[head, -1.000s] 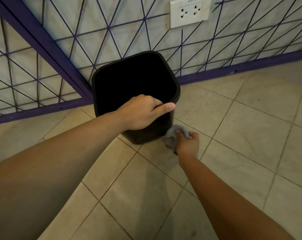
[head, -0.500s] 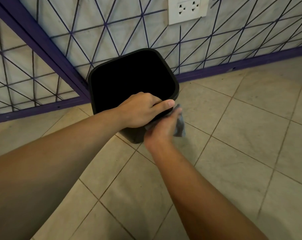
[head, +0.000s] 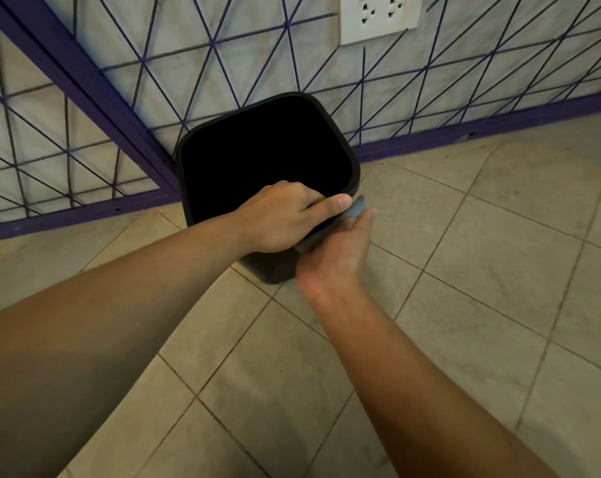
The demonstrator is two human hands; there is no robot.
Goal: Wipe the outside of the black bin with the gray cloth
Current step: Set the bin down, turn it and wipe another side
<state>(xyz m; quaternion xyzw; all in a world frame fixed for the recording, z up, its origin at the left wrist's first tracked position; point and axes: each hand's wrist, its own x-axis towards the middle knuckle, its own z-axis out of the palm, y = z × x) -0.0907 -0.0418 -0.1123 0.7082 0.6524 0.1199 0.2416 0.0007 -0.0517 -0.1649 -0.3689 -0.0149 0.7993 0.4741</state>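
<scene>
Now your left hand (head: 278, 219) grips the near rim of the bin (head: 268, 157), which stands on the floor (head: 464, 270) in the wall corner. Your right hand (head: 337, 250) presses the cloth (head: 356, 208) against the bin's side at 3 o'clock, just under the rim. The bin looks light and stiff, so keep that rim hold; the cloth is soft. At 12 o'clock the wall (head: 223, 39) crowds the bin's far sides.

Bin (head: 268, 157): black, inside and out. Cloth (head: 356, 208): gray. Floor tiles (head: 499, 253): beige, faintly mottled, darker brownish grout lines. Wall (head: 223, 29): pale marbled gray-white, crossed by thin purple lines forming triangles. Baseboard (head: 481, 129) and diagonal bar (head: 85, 81): purple. Wall socket (head: 380, 15): white.
</scene>
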